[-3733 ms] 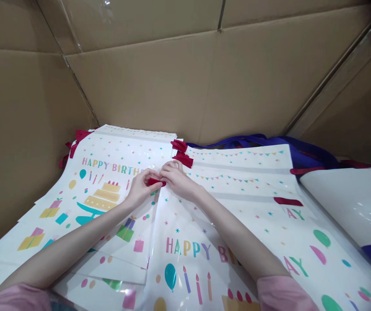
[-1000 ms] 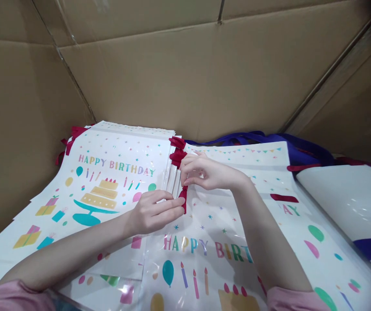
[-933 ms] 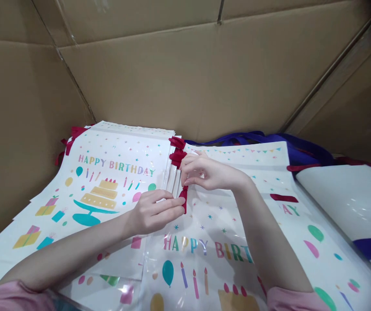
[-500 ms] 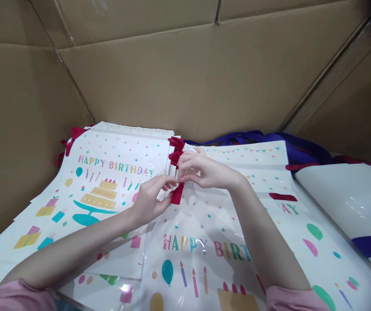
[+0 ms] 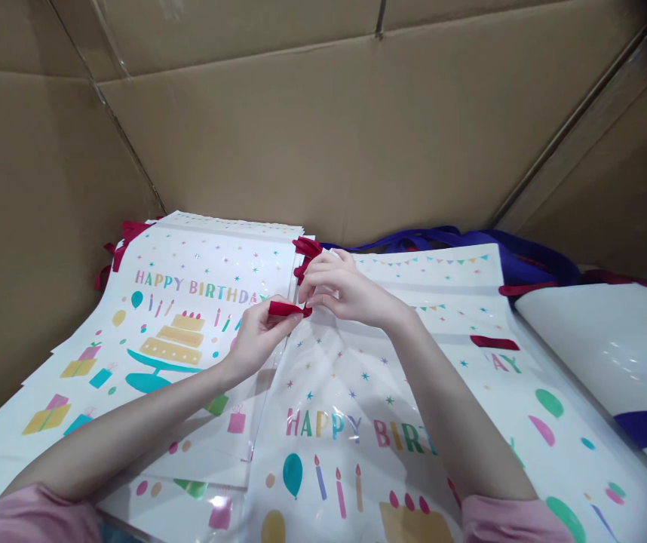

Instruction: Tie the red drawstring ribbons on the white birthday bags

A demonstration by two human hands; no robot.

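Observation:
A short red ribbon (image 5: 285, 308) is pinched between the thumb and fingers of my left hand (image 5: 256, 338), its flat end pointing left. My right hand (image 5: 353, 289) has its fingertips closed on the same ribbon, where it meets the upper left corner of a white birthday-print bag (image 5: 335, 377). That bag lies in front of me, printed with stars, balloons and candles. To the left is a fanned stack of matching birthday bags (image 5: 179, 260). More red ribbon loops (image 5: 305, 247) stick out just beyond my right fingers, partly hidden by them.
Tall cardboard walls (image 5: 256, 143) rise behind and to the left. Purple straps (image 5: 519, 256) lie along the back right. A plain white glossy bag (image 5: 595, 339) with a purple band rests at the far right. Another red ribbon (image 5: 495, 343) lies on the right-hand birthday bag.
The ribbon's loose end has swung from hanging down to pointing left, now in my left fingers. Both hands have shifted slightly, the right one a little left.

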